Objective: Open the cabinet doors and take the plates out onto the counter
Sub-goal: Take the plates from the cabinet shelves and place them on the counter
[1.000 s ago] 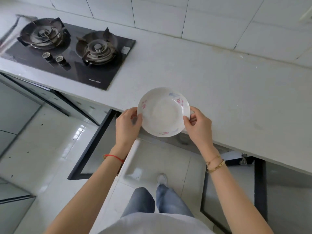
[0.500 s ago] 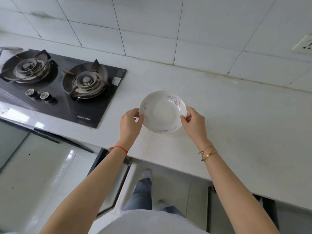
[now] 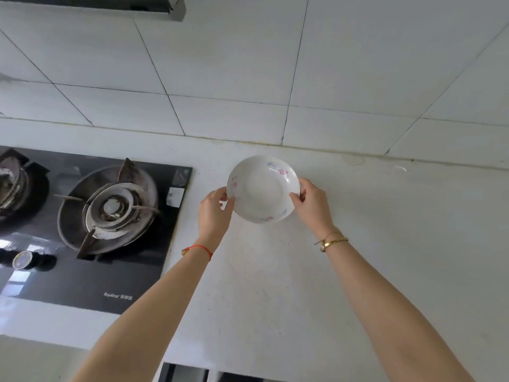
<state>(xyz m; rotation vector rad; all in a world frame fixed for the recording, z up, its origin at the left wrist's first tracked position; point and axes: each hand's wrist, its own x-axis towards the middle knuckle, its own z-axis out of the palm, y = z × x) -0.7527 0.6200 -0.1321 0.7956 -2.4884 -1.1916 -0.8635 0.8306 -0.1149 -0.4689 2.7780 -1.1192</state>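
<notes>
A white plate (image 3: pixel 261 188) with small pink and blue flowers is held over the white counter (image 3: pixel 275 285), near the back wall. My left hand (image 3: pixel 213 213) grips its left rim and my right hand (image 3: pixel 311 205) grips its right rim. The plate tilts slightly toward me. Whether its base touches the counter I cannot tell. Only the dark top edges of the cabinet doors (image 3: pixel 192 374) show below the counter's front edge.
A black glass gas hob (image 3: pixel 154 271) with a burner (image 3: pixel 110 208) lies in the counter to the left of the plate. White wall tiles (image 3: pixel 248 78) rise behind. A range hood edge (image 3: pixel 165 9) shows at the top left.
Both hands have carried the plate from the counter's front edge up and back toward the wall. The view has lifted, so the cabinet and floor have nearly left the frame.
</notes>
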